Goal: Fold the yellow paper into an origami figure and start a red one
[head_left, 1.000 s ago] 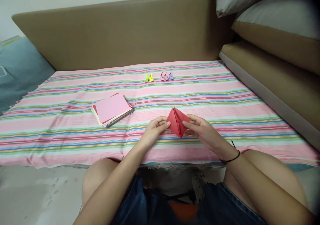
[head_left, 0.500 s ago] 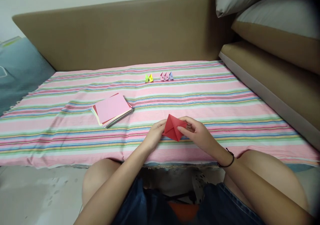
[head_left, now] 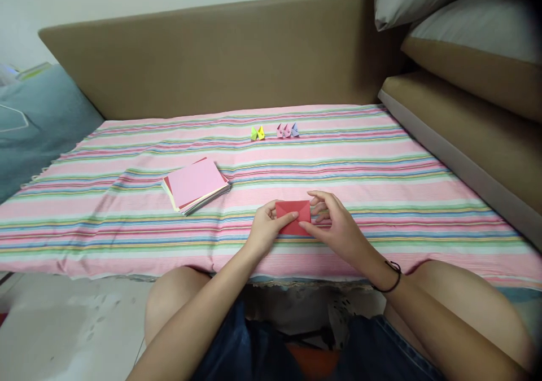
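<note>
A folded red paper point(head_left: 292, 207) is held just above the striped cloth near its front edge. It shows as a small rectangle with diagonal creases meeting near the middle. My left hand point(head_left: 267, 227) pinches its left side, thumb lying across the front and fingers partly hidden behind. At the right edge, my right hand point(head_left: 334, 218) has its fingers spread apart, and its thumb tip touches the lower right of the paper.
The striped cloth point(head_left: 359, 178) covers the seat. A stack of coloured paper point(head_left: 197, 184) lies to the left. Small folded yellow-green pieces point(head_left: 257, 133) and pink and blue ones point(head_left: 287, 131) stand farther back. Cushions point(head_left: 461, 127) are piled at the right.
The red paper has gone from a diamond shape with points to a level rectangle. My left thumb has moved onto its front, and my right fingers have spread away from its edge.
</note>
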{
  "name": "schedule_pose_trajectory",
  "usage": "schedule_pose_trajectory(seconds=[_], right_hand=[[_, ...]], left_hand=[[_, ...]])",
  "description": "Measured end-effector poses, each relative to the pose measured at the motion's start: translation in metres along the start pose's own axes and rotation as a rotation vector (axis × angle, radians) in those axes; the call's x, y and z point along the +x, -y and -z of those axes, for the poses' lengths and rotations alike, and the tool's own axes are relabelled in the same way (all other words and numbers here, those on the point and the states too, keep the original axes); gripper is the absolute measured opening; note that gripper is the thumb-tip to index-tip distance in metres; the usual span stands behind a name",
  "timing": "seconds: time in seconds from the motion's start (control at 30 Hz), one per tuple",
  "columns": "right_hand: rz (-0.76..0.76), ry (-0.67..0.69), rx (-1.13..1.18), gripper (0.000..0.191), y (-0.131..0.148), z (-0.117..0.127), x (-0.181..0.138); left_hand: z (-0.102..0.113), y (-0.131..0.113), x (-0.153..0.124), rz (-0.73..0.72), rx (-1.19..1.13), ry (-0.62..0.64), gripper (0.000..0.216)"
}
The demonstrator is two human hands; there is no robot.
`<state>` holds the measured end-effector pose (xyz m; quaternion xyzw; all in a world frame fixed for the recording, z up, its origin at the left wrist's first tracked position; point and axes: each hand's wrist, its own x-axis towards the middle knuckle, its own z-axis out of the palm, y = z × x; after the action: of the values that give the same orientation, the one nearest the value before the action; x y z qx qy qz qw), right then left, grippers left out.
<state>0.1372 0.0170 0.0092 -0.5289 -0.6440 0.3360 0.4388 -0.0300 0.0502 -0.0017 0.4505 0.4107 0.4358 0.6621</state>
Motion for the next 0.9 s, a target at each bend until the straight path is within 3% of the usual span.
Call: schedule_pose_trajectory(seconds=[0.13,0.27,0.6,0.73,0.9], right_hand=[[-0.221,0.091,0.268,0.042,-0.006,-0.002,0.002],[-0.24,0.178,0.34,0.026,-0.009,0.001,0.004],[-0.326,0.121,0.317,0.034,-0.009,0.027,0.01],[-0.352,0.051,0.254,0.036,-0.006,0.032,0.011],[-0.368,0.057,0.309,0.04,-0.007,0.035,0.011]], left_hand=[[-0.004,0.003,-0.002,-0.029,-0.004,-0.053,0.028],[-0.005,0.003,-0.004,-0.014,0.04,-0.054,0.029],[0.009,-0.017,0.002,0.085,0.213,0.049,0.037],[0.012,-0.018,0.003,0.074,0.264,0.051,0.035],[0.018,-0.019,0.006,0.008,0.336,0.053,0.033]])
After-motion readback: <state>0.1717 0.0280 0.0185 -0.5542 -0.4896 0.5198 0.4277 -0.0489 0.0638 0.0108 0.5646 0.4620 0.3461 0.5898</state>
